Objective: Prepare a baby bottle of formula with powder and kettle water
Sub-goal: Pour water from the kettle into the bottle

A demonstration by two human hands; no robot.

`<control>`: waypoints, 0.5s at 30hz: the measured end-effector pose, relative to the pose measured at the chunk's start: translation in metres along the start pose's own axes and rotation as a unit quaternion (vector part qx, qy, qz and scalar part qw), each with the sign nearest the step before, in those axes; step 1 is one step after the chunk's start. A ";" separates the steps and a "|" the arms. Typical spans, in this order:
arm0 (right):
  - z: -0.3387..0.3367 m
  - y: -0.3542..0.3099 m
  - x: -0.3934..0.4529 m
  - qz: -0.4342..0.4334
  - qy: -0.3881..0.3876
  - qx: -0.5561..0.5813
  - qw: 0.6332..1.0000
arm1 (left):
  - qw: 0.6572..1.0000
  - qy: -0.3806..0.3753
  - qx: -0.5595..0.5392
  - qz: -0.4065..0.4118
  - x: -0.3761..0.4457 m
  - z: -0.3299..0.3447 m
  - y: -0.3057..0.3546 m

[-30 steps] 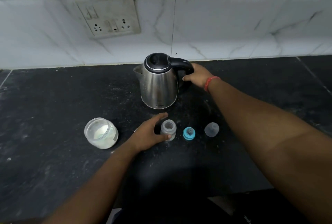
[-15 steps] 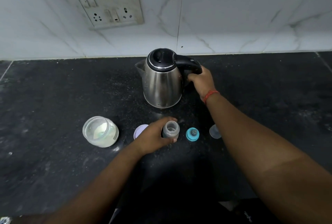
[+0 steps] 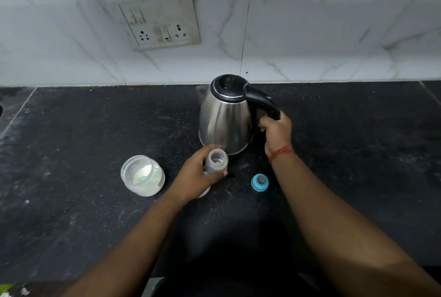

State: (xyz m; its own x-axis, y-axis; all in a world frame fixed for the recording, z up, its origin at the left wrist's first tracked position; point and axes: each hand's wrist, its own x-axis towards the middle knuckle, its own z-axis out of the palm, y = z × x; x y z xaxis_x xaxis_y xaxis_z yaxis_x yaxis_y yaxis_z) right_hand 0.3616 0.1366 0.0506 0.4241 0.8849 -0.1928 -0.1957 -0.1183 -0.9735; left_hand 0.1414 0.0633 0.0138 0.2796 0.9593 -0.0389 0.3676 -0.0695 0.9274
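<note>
I am gripping the small open grey baby bottle (image 3: 216,162) in my left hand (image 3: 195,177) and the black handle of the steel kettle (image 3: 226,115) in my right hand (image 3: 276,133), so I should be tipping slowly, spout over the narrow mouth.

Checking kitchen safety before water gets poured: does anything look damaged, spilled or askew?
Yes. The socket plate on the wall hangs crooked, its top edge pulled away, with a dark gap behind it. Pale specks dust the black counter near the kettle.

- Kettle (image 3: 225,115): brushed steel, black plastic lid.
- Counter (image 3: 95,141): dark matt stone, dusty.
- Jar (image 3: 142,175): clear plastic.
- Wall (image 3: 334,41): glossy marble-look tile.
</note>
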 end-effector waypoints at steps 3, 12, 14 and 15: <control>-0.001 -0.017 -0.011 -0.026 0.011 0.035 0.999 | 0.999 0.034 -0.004 0.019 -0.002 -0.010 0.010; -0.015 -0.083 -0.056 -0.113 0.013 0.035 0.993 | 0.990 0.134 -0.020 0.043 -0.015 -0.039 0.044; -0.019 -0.090 -0.067 -0.127 0.009 0.026 0.991 | 0.987 0.156 -0.013 0.041 -0.016 -0.046 0.053; -0.020 -0.093 -0.073 -0.133 0.007 0.019 0.991 | 0.986 0.164 -0.008 0.038 -0.017 -0.049 0.056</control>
State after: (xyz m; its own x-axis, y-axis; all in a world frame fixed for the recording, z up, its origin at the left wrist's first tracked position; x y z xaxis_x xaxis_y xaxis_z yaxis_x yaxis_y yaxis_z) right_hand 0.3670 0.0742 0.1527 0.4780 0.8758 0.0674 -0.1091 0.1354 -0.9848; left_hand 0.1141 0.0569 0.0841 0.0032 0.9885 0.1514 0.3409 -0.1434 0.9291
